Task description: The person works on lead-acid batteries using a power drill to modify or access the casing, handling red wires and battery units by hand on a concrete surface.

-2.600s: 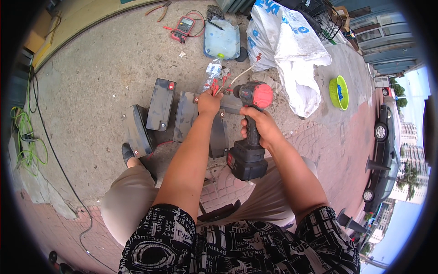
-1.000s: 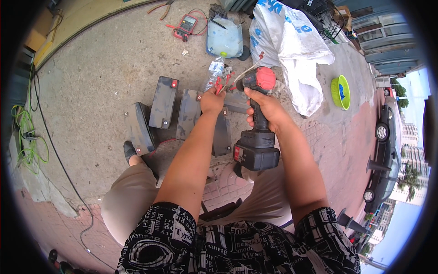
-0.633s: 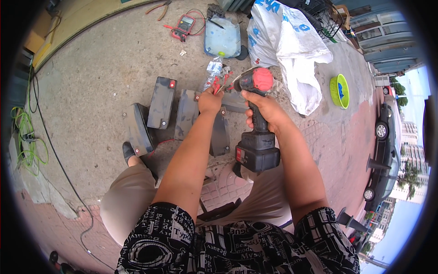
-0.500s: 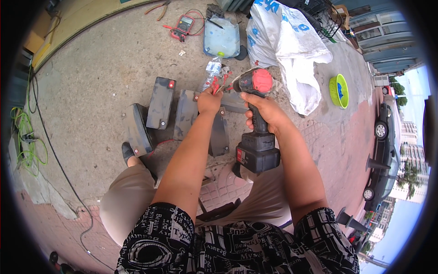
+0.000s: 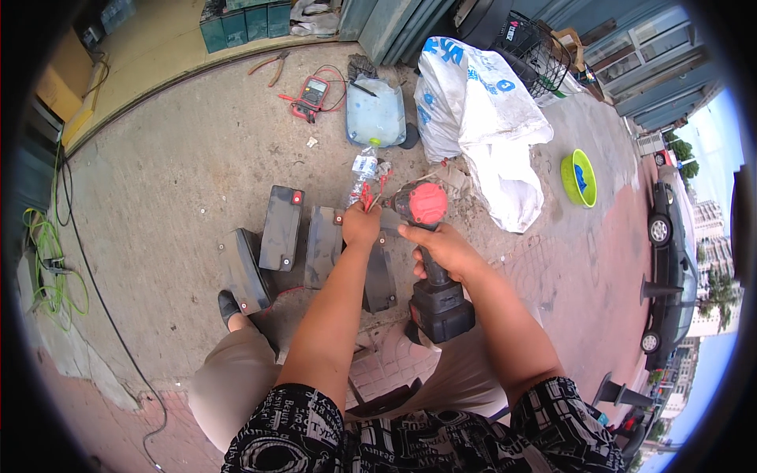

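My right hand [image 5: 443, 254] is wrapped round the grip of a red and black cordless drill [image 5: 428, 205], its nose pointing left toward my left hand. My left hand [image 5: 360, 227] is closed on thin red wires [image 5: 367, 194], beside the drill's nose; their ends are too small to make out. Below and around the hands lie several dark grey block batteries, among them one with a red terminal [image 5: 280, 229], one at the left [image 5: 251, 268] and one partly under my left forearm [image 5: 322, 244]. A clear plastic bottle [image 5: 363, 169] lies just beyond the wires.
Farther off lie a blue plastic tray [image 5: 374, 110], a red multimeter [image 5: 314, 93], pliers [image 5: 268, 68] and a large white sack [image 5: 489, 118]. A lime-green basket [image 5: 579, 177] stands right. Black cable [image 5: 98, 296] and green cord [image 5: 55, 260] run along the left.
The view has tipped up, so everything on the ground sits lower in the picture. The drill has come a little left, nearer my left hand. Both hands keep their hold.
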Demonstrator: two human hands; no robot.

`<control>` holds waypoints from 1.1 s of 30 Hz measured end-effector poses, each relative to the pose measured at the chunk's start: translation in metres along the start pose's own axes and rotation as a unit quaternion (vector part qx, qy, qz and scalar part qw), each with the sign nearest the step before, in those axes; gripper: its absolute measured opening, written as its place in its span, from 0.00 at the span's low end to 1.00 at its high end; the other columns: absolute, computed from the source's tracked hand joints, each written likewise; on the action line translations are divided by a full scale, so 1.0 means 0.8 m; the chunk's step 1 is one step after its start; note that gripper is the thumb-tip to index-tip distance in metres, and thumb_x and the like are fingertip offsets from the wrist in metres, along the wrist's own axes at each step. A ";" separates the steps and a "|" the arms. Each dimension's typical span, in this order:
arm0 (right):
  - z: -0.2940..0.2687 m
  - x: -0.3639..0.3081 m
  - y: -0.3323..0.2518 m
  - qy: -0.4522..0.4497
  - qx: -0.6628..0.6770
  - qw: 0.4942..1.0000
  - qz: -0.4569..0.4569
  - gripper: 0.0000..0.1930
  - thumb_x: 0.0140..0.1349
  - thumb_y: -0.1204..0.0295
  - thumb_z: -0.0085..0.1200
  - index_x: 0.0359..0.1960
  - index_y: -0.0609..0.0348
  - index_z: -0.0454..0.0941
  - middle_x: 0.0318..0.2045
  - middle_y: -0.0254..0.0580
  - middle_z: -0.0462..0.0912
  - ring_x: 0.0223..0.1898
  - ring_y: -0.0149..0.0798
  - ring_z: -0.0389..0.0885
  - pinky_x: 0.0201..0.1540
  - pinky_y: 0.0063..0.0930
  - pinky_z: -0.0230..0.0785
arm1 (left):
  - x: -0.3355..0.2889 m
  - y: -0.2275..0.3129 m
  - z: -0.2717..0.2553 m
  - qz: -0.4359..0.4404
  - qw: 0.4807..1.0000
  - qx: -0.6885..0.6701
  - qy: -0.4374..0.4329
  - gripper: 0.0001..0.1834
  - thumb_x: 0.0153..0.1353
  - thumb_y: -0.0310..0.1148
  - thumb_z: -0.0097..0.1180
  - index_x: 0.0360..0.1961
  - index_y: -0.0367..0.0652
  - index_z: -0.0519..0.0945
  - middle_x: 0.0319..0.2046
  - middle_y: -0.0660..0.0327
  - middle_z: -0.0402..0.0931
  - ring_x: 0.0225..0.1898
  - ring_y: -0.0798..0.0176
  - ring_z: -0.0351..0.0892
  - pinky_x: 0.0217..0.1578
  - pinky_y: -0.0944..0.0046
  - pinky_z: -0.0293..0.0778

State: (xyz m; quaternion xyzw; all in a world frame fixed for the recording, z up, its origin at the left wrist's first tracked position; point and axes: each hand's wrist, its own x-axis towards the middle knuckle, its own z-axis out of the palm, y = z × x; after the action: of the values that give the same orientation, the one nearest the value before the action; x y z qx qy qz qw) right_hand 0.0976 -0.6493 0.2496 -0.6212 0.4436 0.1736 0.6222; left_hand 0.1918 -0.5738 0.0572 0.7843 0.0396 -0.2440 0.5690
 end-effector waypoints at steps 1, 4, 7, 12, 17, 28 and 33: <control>0.004 -0.001 0.000 -0.009 -0.016 1.000 0.003 0.19 0.54 0.57 0.63 0.31 0.59 0.71 0.17 0.33 0.71 0.14 0.32 0.73 0.16 0.25 0.67 | 0.001 -0.001 -0.002 -0.003 1.000 0.009 0.000 0.16 0.52 0.42 0.58 0.35 0.42 0.82 0.32 0.52 0.81 0.36 0.50 0.81 0.39 0.56 0.73; 0.010 -0.001 0.002 -0.020 -0.045 0.999 -0.003 0.18 0.54 0.57 0.63 0.29 0.58 0.71 0.17 0.33 0.71 0.14 0.31 0.74 0.16 0.25 0.67 | 0.001 -0.003 -0.003 0.003 1.000 0.006 0.007 0.15 0.52 0.42 0.57 0.33 0.40 0.81 0.30 0.51 0.81 0.36 0.49 0.81 0.38 0.56 0.73; 0.010 0.001 0.002 -0.018 -0.028 0.999 0.000 0.21 0.53 0.54 0.63 0.32 0.61 0.74 0.18 0.34 0.71 0.15 0.33 0.75 0.16 0.27 0.68 | 0.003 -0.004 0.000 0.009 1.000 0.005 0.016 0.15 0.52 0.41 0.58 0.31 0.37 0.81 0.23 0.54 0.79 0.26 0.58 0.79 0.33 0.58 0.71; 0.010 -0.003 -0.003 -0.016 -0.001 1.000 0.007 0.19 0.54 0.57 0.62 0.31 0.59 0.72 0.18 0.35 0.71 0.14 0.34 0.74 0.16 0.27 0.67 | 0.006 -0.013 0.001 0.024 0.999 0.007 0.028 0.15 0.51 0.40 0.59 0.31 0.36 0.81 0.23 0.53 0.79 0.26 0.58 0.79 0.33 0.58 0.71; 0.005 -0.002 0.000 -0.002 0.009 1.000 0.018 0.17 0.55 0.59 0.62 0.30 0.59 0.71 0.17 0.35 0.71 0.13 0.34 0.73 0.15 0.27 0.66 | 0.004 -0.011 0.000 0.034 0.999 0.013 0.003 0.17 0.51 0.42 0.56 0.31 0.37 0.80 0.30 0.46 0.80 0.36 0.45 0.80 0.39 0.54 0.73; 0.015 -0.003 0.015 -0.011 -0.082 0.995 -0.049 0.20 0.54 0.55 0.61 0.26 0.62 0.73 0.17 0.35 0.72 0.13 0.32 0.74 0.16 0.27 0.68 | 0.006 -0.017 0.004 0.063 0.994 -0.056 0.063 0.13 0.52 0.38 0.54 0.27 0.36 0.78 0.23 0.50 0.78 0.26 0.53 0.79 0.31 0.55 0.73; 0.018 -0.006 0.019 -0.023 -0.081 0.995 -0.055 0.22 0.54 0.54 0.60 0.23 0.64 0.72 0.16 0.36 0.73 0.13 0.32 0.75 0.17 0.26 0.69 | -0.012 -0.004 0.006 0.116 0.942 -0.299 0.098 0.07 0.56 0.28 0.52 0.29 0.40 0.67 0.19 0.65 0.69 0.16 0.72 0.69 0.15 0.70 0.64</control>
State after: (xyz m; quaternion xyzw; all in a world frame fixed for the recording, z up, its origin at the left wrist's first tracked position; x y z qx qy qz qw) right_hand 0.0879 -0.6321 0.2411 -0.6890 0.3791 0.1886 0.5882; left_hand 0.1804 -0.5746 0.0576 0.5975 0.0747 -0.0749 0.7949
